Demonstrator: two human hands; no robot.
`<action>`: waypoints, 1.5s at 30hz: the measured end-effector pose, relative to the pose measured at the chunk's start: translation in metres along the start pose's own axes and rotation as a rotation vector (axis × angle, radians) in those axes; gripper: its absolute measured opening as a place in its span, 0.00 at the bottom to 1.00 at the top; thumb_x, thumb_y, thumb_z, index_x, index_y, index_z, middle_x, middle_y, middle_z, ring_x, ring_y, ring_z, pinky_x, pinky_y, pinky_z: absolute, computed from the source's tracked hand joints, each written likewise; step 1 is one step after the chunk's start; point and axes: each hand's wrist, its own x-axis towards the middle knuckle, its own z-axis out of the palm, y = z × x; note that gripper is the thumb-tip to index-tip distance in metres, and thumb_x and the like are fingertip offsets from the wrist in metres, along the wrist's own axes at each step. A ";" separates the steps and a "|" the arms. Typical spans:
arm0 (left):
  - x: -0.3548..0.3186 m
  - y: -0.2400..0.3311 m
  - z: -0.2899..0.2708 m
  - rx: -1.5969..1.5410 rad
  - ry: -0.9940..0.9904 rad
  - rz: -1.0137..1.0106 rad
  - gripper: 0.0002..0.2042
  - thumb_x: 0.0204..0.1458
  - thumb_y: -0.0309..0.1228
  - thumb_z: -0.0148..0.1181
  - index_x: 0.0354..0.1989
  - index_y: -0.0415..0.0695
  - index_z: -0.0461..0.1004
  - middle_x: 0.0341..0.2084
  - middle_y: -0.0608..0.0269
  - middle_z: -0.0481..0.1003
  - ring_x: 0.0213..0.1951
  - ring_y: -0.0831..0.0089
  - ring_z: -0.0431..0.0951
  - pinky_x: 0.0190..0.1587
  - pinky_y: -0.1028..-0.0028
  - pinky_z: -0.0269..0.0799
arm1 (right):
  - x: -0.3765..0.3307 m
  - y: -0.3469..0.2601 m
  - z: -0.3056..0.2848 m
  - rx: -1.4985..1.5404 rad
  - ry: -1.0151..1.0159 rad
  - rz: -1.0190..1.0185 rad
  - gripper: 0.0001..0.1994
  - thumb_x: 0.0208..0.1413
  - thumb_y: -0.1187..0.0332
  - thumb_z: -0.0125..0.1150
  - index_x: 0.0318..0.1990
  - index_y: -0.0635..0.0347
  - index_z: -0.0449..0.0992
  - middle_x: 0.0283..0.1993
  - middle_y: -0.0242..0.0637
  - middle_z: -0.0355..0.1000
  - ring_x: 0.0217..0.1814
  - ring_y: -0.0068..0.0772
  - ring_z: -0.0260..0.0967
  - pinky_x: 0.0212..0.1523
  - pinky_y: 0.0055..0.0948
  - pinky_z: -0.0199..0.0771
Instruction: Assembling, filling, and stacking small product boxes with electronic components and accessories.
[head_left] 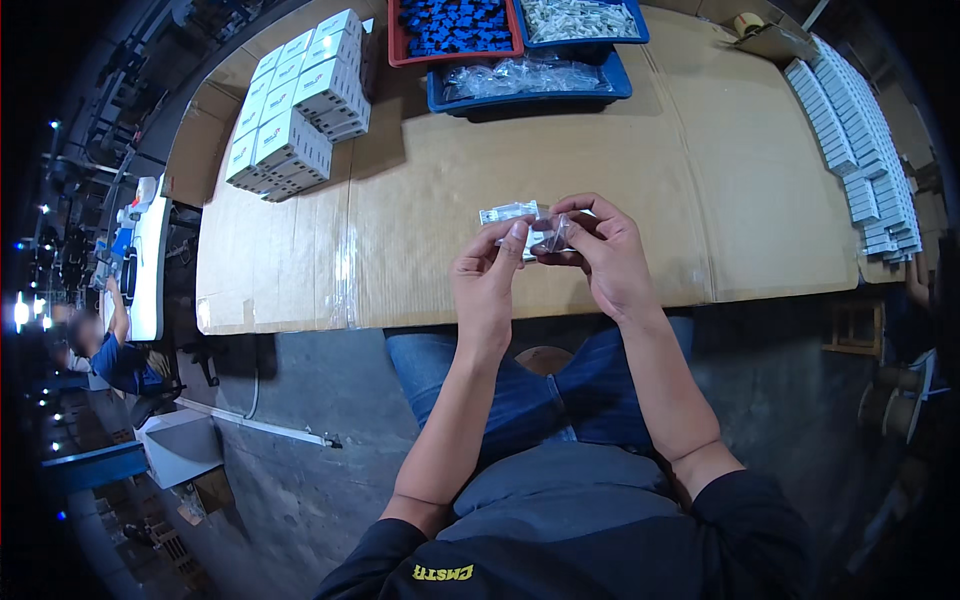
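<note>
Above the near edge of the cardboard-covered table, I hold a small clear plastic bag (pixel 553 233) between both hands. My left hand (pixel 487 278) pinches its left side between thumb and fingers. My right hand (pixel 612 258) has thumb and fingers closed on the right side of the bag. A small white piece (pixel 509 211) shows just beyond my left fingertips; whether it is inside the bag or behind it, I cannot tell. My fingers hide part of the bag.
White boxes (pixel 290 138) stand stacked at the far left. At the back are a red bin (pixel 455 60) of blue parts, a blue bin (pixel 640 22) of whitish pieces and another blue bin (pixel 530 106) of clear bags. Small white cartons (pixel 860 150) line the right side. A person (pixel 125 362) sits far left.
</note>
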 end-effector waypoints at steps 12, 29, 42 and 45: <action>0.009 0.020 -0.008 1.057 -0.155 0.680 0.31 0.41 0.30 0.79 0.59 0.47 0.78 0.52 0.60 0.80 0.56 0.57 0.76 0.58 0.61 0.68 | 0.002 0.001 -0.007 -0.351 -0.062 -0.090 0.16 0.64 0.84 0.57 0.59 0.66 0.72 0.43 0.43 0.82 0.46 0.25 0.80 0.45 0.23 0.81; 0.008 -0.005 -0.025 0.105 -0.389 -0.263 0.17 0.62 0.37 0.67 0.53 0.38 0.79 0.41 0.61 0.81 0.46 0.74 0.81 0.54 0.71 0.74 | -0.009 -0.034 -0.029 -0.802 -0.319 -0.386 0.16 0.72 0.59 0.57 0.49 0.66 0.81 0.59 0.46 0.77 0.61 0.40 0.75 0.58 0.35 0.74; -0.004 -0.022 -0.025 -0.182 -0.477 -0.623 0.20 0.64 0.45 0.64 0.52 0.40 0.75 0.37 0.60 0.81 0.44 0.67 0.82 0.55 0.64 0.77 | -0.011 -0.019 -0.029 -0.803 -0.512 -0.183 0.20 0.74 0.62 0.51 0.66 0.61 0.76 0.48 0.36 0.81 0.46 0.22 0.73 0.51 0.26 0.76; -0.001 -0.023 -0.027 -0.234 -0.540 -0.630 0.21 0.63 0.46 0.64 0.54 0.41 0.74 0.38 0.59 0.81 0.44 0.66 0.82 0.53 0.63 0.77 | -0.013 -0.024 -0.027 -0.732 -0.529 0.051 0.21 0.70 0.75 0.48 0.66 0.59 0.76 0.48 0.33 0.80 0.41 0.19 0.71 0.46 0.23 0.76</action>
